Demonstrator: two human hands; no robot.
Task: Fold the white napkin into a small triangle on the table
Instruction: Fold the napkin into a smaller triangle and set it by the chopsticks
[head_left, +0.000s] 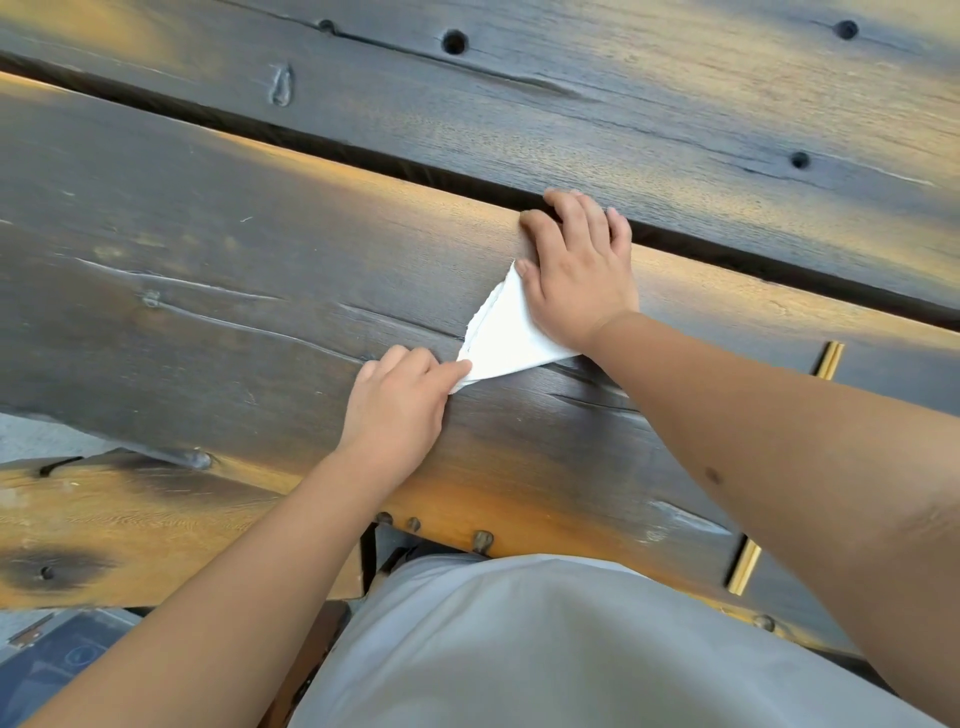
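Note:
The white napkin (501, 335) lies on the dark wooden table (218, 270), folded into a small triangle with a crinkled left edge. My right hand (576, 265) lies flat over its right part, fingers spread, palm pressing down; the napkin's right side is hidden under it. My left hand (400, 400) is at the triangle's lower left corner, with thumb and forefinger pinching that tip.
A dark gap (363, 150) runs between two thick planks just beyond my right hand's fingertips. Bolt holes (454, 41) dot the far plank. A wooden bench (104, 525) lies below the table's near edge, and brass strips (828, 359) show at the right.

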